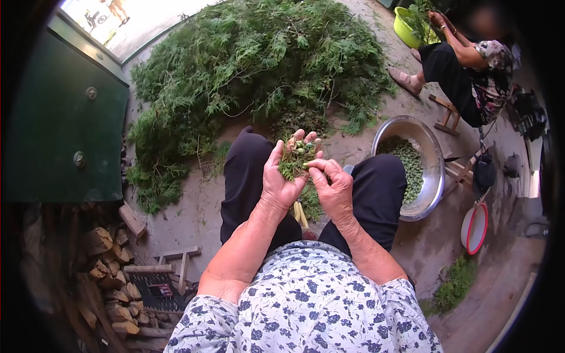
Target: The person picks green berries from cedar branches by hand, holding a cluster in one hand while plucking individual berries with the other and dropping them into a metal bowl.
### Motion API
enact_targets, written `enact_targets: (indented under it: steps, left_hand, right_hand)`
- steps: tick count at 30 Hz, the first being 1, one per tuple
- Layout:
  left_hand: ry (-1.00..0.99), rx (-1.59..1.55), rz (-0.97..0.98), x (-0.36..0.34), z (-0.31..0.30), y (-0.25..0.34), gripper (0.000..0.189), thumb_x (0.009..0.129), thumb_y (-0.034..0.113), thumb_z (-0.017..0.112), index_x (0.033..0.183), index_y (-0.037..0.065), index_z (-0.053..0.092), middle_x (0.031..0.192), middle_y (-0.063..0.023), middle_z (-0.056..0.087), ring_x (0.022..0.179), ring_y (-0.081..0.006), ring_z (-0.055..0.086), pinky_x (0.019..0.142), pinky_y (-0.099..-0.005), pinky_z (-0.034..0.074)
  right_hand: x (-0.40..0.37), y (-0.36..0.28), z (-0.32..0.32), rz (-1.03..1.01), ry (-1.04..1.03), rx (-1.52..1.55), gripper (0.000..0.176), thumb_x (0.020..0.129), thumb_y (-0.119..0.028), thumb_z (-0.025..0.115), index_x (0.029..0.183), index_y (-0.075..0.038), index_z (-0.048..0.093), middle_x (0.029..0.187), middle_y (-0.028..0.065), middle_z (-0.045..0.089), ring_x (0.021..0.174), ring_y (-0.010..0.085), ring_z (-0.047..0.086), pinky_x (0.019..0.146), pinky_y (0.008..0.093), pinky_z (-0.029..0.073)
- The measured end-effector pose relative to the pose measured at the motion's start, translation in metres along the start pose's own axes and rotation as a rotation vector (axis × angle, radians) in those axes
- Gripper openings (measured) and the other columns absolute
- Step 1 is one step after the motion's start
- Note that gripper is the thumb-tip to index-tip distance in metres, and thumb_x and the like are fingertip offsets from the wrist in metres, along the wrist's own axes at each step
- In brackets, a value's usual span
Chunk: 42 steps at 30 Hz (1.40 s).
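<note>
floral blouse [306, 303]; left hand [280, 181] cups feathery green sprig [293, 163]

L hand [283, 176] cups a leafy green cypress-like sprig w/ small round green seed pods [297, 156]; R hand [332, 188] pinches at its lower edge, fingers curled. Just right of the knees, a round shiny steel basin [435, 159] w/ pale green seeds inside. Big pile of green branches [253, 65] lies ahead on the concrete floor; another person sits at top right by a lime-green plastic tub [403, 26].
</note>
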<state>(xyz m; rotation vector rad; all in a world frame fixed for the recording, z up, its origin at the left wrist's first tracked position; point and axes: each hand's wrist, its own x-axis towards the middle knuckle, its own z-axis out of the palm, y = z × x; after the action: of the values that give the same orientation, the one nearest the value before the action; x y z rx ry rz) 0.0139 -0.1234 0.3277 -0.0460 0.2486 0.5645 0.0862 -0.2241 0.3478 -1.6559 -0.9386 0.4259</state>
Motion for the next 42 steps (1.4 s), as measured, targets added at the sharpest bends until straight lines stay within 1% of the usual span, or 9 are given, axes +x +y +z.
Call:
enact_targets:
  steps: [12,14,15,17,23,25,30,37,42]
  left_hand:
    - [-0.018,0.015,-0.005,-0.001,-0.001,0.000,0.047,0.098,0.035,0.030,0.127,0.001,0.045,0.131,-0.0201,0.045,0.122,-0.0343,0.042,0.105,-0.0465,0.034]
    - [-0.016,-0.010,-0.011,0.000,-0.002,0.000,0.047,0.098,0.035,0.030,0.127,0.001,0.045,0.132,-0.0202,0.045,0.123,-0.0344,0.042,0.105,-0.0466,0.034]
    - [-0.012,-0.036,-0.018,0.000,-0.002,0.001,0.047,0.098,0.035,0.031,0.127,0.001,0.045,0.132,-0.0203,0.045,0.123,-0.0344,0.042,0.104,-0.0467,0.034]
    - [-0.005,-0.006,-0.015,-0.001,0.001,0.000,0.046,0.098,0.034,0.030,0.126,0.001,0.045,0.131,-0.0195,0.046,0.121,-0.0331,0.044,0.103,-0.0455,0.037]
    - [-0.030,-0.011,-0.037,-0.001,-0.003,0.000,0.047,0.098,0.035,0.031,0.127,0.001,0.044,0.134,-0.0206,0.043,0.125,-0.0348,0.040,0.105,-0.0471,0.034]
    - [-0.044,-0.002,-0.037,-0.001,-0.003,0.000,0.047,0.098,0.035,0.031,0.127,0.001,0.044,0.134,-0.0210,0.043,0.124,-0.0350,0.041,0.104,-0.0471,0.036]
    - [-0.029,0.051,-0.011,-0.002,-0.002,-0.002,0.047,0.098,0.035,0.030,0.127,0.001,0.044,0.130,-0.0201,0.046,0.120,-0.0339,0.044,0.103,-0.0462,0.037]
    - [-0.035,0.002,-0.042,-0.003,0.002,-0.002,0.046,0.098,0.035,0.029,0.125,0.001,0.046,0.128,-0.0194,0.048,0.120,-0.0332,0.045,0.103,-0.0444,0.037]
    - [-0.031,-0.016,-0.045,-0.001,-0.001,-0.004,0.047,0.098,0.036,0.031,0.126,0.001,0.046,0.133,-0.0193,0.044,0.122,-0.0335,0.043,0.104,-0.0463,0.036]
  right_hand:
    - [0.005,0.001,-0.001,-0.075,-0.031,-0.106,0.016,0.079,-0.002,0.064,0.096,-0.004,0.063,0.084,0.0085,0.061,0.069,0.0175,0.060,0.059,0.0274,0.048]
    - [0.000,-0.002,-0.010,0.388,-0.157,0.469,0.012,0.083,-0.005,0.062,0.095,-0.003,0.062,0.083,0.0056,0.061,0.067,0.0129,0.058,0.052,0.0238,0.045]
    - [0.002,-0.007,-0.013,0.388,-0.156,0.468,0.012,0.083,-0.005,0.062,0.095,-0.003,0.062,0.083,0.0056,0.061,0.067,0.0129,0.058,0.052,0.0238,0.045]
    - [0.008,-0.014,-0.019,0.588,-0.125,1.209,0.011,0.086,-0.009,0.061,0.095,-0.002,0.061,0.080,0.0006,0.059,0.060,0.0075,0.053,0.048,0.0196,0.040]
    - [0.017,0.005,-0.014,0.418,-0.051,0.529,0.017,0.088,-0.005,0.057,0.103,-0.003,0.064,0.078,0.0036,0.060,0.065,0.0095,0.055,0.052,0.0202,0.041]
    - [0.015,0.010,-0.005,-0.118,0.010,0.017,0.021,0.084,-0.002,0.060,0.104,-0.005,0.065,0.075,0.0060,0.058,0.066,0.0145,0.056,0.059,0.0256,0.045]
    - [-0.009,0.006,-0.001,-0.130,-0.213,-0.065,0.023,0.081,-0.001,0.062,0.102,-0.006,0.067,0.081,0.0087,0.058,0.072,0.0196,0.059,0.066,0.0295,0.047]
    - [0.003,-0.006,-0.011,-0.017,0.019,0.061,0.017,0.080,-0.002,0.064,0.097,-0.004,0.066,0.077,0.0109,0.059,0.070,0.0224,0.061,0.064,0.0304,0.048]
    - [0.015,0.004,-0.006,-0.101,0.046,-0.172,0.014,0.079,-0.004,0.064,0.093,-0.004,0.064,0.080,0.0120,0.061,0.071,0.0265,0.062,0.062,0.0335,0.049]
